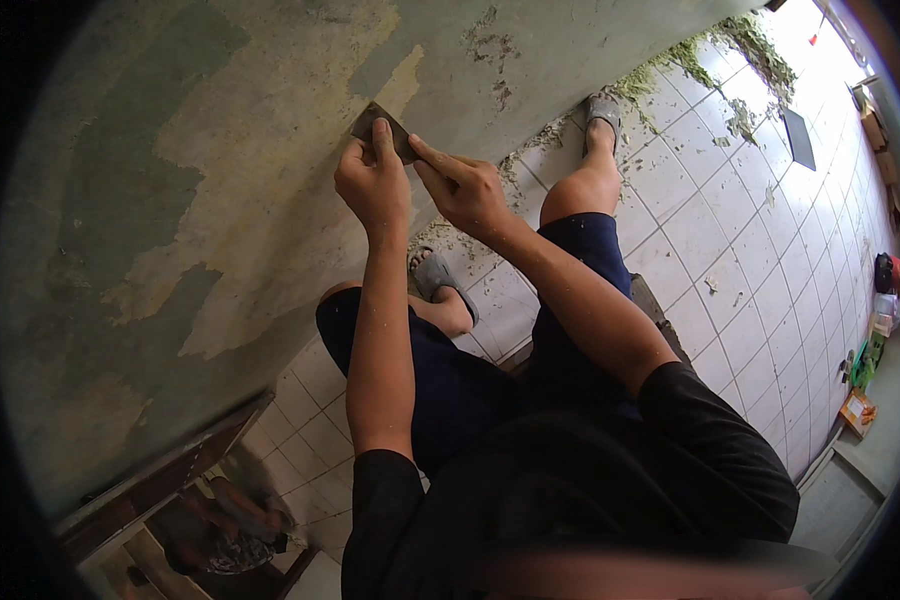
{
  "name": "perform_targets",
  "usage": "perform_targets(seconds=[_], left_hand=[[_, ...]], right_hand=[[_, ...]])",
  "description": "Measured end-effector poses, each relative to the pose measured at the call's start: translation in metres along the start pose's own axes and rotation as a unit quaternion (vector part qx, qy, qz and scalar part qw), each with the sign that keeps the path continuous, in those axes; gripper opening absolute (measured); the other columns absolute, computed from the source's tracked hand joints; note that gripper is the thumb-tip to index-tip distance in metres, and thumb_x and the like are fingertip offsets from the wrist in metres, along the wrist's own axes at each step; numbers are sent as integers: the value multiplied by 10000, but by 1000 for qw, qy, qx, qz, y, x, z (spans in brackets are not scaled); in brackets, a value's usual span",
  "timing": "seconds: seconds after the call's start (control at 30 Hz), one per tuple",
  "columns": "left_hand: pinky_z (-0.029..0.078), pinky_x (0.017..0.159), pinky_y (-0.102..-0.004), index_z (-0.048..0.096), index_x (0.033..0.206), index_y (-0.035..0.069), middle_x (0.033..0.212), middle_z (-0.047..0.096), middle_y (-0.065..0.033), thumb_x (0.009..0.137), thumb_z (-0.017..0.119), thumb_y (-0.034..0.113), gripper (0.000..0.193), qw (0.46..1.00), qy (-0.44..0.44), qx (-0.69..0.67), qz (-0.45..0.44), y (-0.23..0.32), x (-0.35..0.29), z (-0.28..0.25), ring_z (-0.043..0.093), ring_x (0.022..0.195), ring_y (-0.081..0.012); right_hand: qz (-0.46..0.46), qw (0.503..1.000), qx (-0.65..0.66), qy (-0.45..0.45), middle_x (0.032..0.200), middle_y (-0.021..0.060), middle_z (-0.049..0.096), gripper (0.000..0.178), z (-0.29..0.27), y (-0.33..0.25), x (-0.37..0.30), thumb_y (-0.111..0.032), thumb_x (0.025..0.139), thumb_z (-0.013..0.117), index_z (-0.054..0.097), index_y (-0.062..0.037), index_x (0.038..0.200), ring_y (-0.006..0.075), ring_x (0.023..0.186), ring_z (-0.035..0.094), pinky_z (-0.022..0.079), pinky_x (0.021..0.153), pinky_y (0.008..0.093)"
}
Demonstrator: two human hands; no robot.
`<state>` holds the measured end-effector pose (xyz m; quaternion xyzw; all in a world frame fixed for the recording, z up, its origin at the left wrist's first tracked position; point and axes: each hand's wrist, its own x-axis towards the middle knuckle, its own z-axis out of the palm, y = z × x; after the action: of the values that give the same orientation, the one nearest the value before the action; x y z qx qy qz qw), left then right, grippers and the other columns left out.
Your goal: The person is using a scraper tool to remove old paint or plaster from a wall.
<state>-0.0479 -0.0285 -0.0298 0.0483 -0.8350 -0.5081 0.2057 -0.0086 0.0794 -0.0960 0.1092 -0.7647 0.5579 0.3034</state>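
Observation:
A small dark flat scraper blade (400,141) is pressed against a wall (270,110) whose green paint has come off in large pale patches. My left hand (373,190) is closed on the blade, its thumb lying along the upper face. With its forefinger stretched to the blade's right corner, my right hand (467,198) grips that edge, the other fingers curled under. A strip of bare pale plaster (402,82) shows just above the blade. The blade's lower edge is partly covered by my fingers.
Paint scrapings (755,60) lie in heaps on the white tiled floor (710,200) and along the wall's foot. A dark flat rectangular sheet (798,139) rests on the tiles. Wooden furniture (160,490) stands at lower left; a box (857,412) and several items line the right side.

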Motion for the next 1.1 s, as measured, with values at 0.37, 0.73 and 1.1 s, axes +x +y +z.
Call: perform_targets(seconds=[0.37, 0.73, 1.1], left_hand=[[584, 584, -321, 697, 863, -91, 777, 746, -143, 1029, 659, 309, 434, 994, 37, -99, 20, 12, 11, 0, 726, 676, -172], [524, 564, -332, 654, 814, -45, 728, 725, -119, 1038, 647, 341, 446, 1000, -16, 6, 25, 1, 0, -11, 690, 627, -175], [471, 551, -381, 587, 717, -24, 624, 652, -137, 1023, 662, 365, 501, 996, -22, 77, 48, -8, 1, -8, 635, 559, -227]], right_hand=[[-66, 997, -26, -7, 731, 128, 684, 436, -4, -13, 36, -71, 911, 731, 699, -98, 1345, 226, 543, 617, 501, 537, 362], [-14, 1000, 1, 25, 648, 105, 619, 461, 11, -7, -4, -77, 909, 721, 686, -128, 1366, 243, 509, 577, 480, 505, 366], [60, 996, 62, 20, 960, 194, 771, 435, 12, -15, -10, -48, 934, 706, 670, -69, 1366, 255, 722, 750, 575, 651, 344]])
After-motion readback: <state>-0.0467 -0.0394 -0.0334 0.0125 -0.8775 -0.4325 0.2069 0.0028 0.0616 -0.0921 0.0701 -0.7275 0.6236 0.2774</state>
